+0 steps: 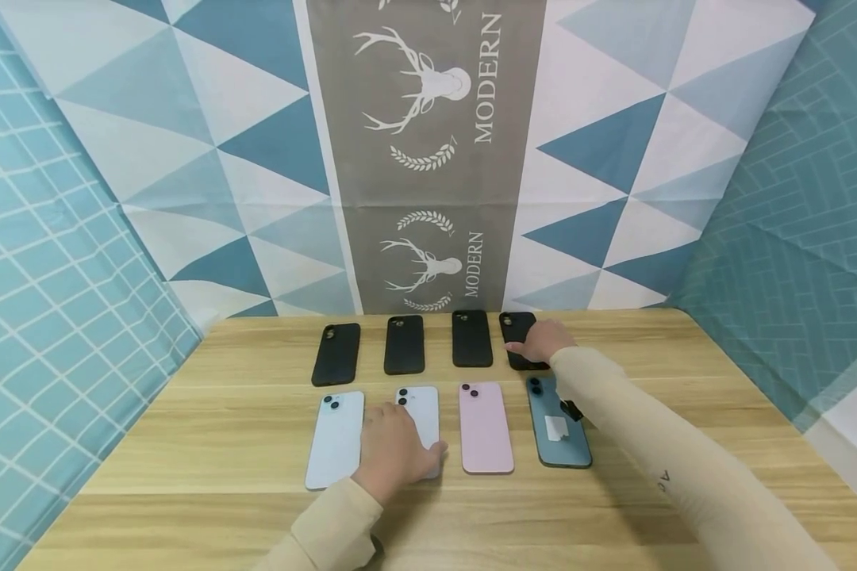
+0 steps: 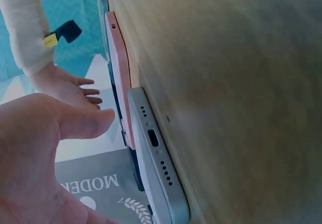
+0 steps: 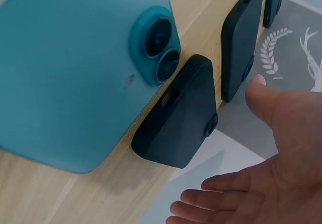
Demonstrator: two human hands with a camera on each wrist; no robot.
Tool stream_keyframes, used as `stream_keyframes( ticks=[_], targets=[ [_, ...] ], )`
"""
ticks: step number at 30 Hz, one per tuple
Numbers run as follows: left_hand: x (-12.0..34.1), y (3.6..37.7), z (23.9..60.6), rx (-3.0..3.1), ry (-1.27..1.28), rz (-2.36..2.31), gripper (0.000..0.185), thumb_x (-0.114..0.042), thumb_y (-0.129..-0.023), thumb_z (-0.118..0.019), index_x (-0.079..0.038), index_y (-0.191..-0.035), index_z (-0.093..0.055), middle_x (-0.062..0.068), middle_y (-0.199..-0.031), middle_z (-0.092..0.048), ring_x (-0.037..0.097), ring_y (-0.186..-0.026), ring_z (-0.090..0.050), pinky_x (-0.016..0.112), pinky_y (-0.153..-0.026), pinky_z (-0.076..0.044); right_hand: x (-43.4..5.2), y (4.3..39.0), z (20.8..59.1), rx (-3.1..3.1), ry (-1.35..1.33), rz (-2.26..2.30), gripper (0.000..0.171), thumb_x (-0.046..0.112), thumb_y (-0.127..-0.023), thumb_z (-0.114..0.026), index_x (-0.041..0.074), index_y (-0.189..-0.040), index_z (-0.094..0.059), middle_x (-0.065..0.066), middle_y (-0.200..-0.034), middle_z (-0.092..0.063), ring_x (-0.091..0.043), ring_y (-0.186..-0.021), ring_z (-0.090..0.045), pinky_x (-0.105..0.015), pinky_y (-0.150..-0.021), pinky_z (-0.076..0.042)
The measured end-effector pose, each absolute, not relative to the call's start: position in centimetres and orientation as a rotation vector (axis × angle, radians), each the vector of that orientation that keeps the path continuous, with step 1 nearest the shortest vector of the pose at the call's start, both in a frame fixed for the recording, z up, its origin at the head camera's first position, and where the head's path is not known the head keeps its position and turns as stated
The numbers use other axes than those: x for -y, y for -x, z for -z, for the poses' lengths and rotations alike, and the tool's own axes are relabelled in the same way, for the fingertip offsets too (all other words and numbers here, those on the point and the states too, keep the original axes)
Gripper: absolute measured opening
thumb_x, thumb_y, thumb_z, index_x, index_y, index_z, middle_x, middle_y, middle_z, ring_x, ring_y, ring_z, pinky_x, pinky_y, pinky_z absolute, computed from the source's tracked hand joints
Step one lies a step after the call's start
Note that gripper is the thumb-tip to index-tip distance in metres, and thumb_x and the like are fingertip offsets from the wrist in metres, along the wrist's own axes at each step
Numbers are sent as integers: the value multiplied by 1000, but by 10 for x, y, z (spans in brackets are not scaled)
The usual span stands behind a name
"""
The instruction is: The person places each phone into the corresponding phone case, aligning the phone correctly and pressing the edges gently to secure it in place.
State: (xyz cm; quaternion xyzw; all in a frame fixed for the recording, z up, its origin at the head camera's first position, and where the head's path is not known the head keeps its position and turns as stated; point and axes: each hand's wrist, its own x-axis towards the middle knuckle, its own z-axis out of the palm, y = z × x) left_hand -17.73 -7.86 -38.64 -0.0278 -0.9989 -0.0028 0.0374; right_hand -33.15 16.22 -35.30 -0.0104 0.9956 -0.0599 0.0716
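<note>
Light wooden table (image 1: 186, 444), pale grain running side to side, pushed against a hanging cloth backdrop (image 1: 428, 159); centre of the cloth a grey band with white deer heads, wreaths and the word MODERN, flanked by blue, teal and white triangles; teal sheets with white grid lines close in both sides. Two rows of four on the table; far row, black phone cases lying flat; near row, phones face down, from left: pale blue phone (image 1: 336, 438), second pale blue phone (image 1: 423, 412), pink phone (image 1: 485, 427), teal phone (image 1: 559, 428) with a white sticker on its back. Left hand (image 1: 393, 454) lies on the second pale blue phone, covering its near half, fingers stretched out and relaxed, not curled round it; left wrist view shows this phone's bottom edge (image 2: 158, 163) against the wood, thumb straight beside it. Right hand (image 1: 540, 341) reaches across the teal phone to the rightmost black case (image 1: 516, 337) at the far right of the back row; fingers extended over the case, loose, nothing gripped; right wrist view shows this case (image 3: 178, 118) just beside the teal phone's camera bump, palm spread wide near it; contact with the case cannot be told for certain. Both arms in cream sleeves.
</note>
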Motion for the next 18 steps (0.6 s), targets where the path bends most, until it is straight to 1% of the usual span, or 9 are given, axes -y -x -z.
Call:
stream_keyframes(
  ticks=[2, 4, 6, 7, 9, 11, 13, 14, 18],
  targets=[
    [77, 176, 387, 3064, 90, -19, 89, -66, -76, -58, 15, -111, -59, 26, -106, -64, 36, -101, -59, 43, -90, -49, -163, 336, 355, -2988, 53, 130, 60, 56, -93, -50, 4, -73, -74, -9, -72, -63, -22, -69, -57, -30, -60, -45],
    [76, 176, 386, 3060, 88, -35, 88, -66, -75, -58, 15, -108, -60, 25, -102, -64, 35, -98, -59, 43, -88, -49, -163, 340, 358, -2992, 62, 104, 60, 56, -93, -51, 5, -73, -74, -8, -72, -64, -22, -71, -56, -32, -65, -47],
    [76, 175, 385, 3057, 82, -41, 87, -66, -74, -59, 14, -106, -61, 24, -99, -65, 35, -96, -59, 42, -87, -49, -162, 342, 360, -2989, 54, 97, 60, 56, -93, -51, 3, -78, -75, -14, -85, -69, -26, -80, -59, -36, -73, -50],
    [76, 175, 385, 3057, 80, -41, 86, -66, -74, -60, 14, -105, -62, 24, -98, -65, 35, -95, -60, 42, -86, -49, -162, 343, 362, -2986, 47, 98, 61, 57, -93, -50, 2, -82, -75, -18, -95, -70, -29, -86, -60, -38, -78, -51],
    [76, 175, 385, 3056, 76, -36, 84, -67, -73, -61, 13, -101, -63, 23, -93, -65, 34, -92, -60, 41, -84, -49, -161, 343, 364, -2980, 13, 128, 63, 57, -93, -49, -1, -92, -74, -28, -118, -63, -35, -100, -59, -43, -85, -52],
    [76, 176, 385, 3056, 73, -36, 82, -67, -73, -62, 12, -97, -64, 22, -90, -66, 33, -90, -61, 41, -83, -50, -159, 343, 364, -2977, -18, 164, 66, 57, -94, -47, -3, -100, -72, -33, -131, -53, -40, -111, -54, -45, -89, -52],
    [76, 176, 385, 3052, 74, -26, 79, -66, -72, -63, 11, -91, -65, 20, -86, -66, 33, -87, -61, 41, -81, -50, -158, 343, 365, -2980, -35, 171, 68, 57, -95, -46, -5, -106, -70, -37, -136, -46, -43, -117, -50, -47, -91, -51],
    [76, 176, 385, 3052, 76, -22, 77, -65, -73, -63, 10, -90, -65, 20, -84, -66, 32, -86, -61, 41, -81, -49, -157, 343, 365, -2982, -41, 171, 68, 57, -95, -46, -6, -109, -69, -37, -136, -45, -43, -118, -50, -47, -93, -51],
    [76, 178, 385, 3053, 75, -16, 74, -63, -73, -64, 9, -86, -65, 19, -83, -66, 32, -86, -62, 41, -81, -50, -155, 346, 367, -2982, -34, 122, 69, 58, -92, -51, -6, -108, -69, -34, -131, -51, -39, -113, -52, -47, -96, -48]
  ],
)
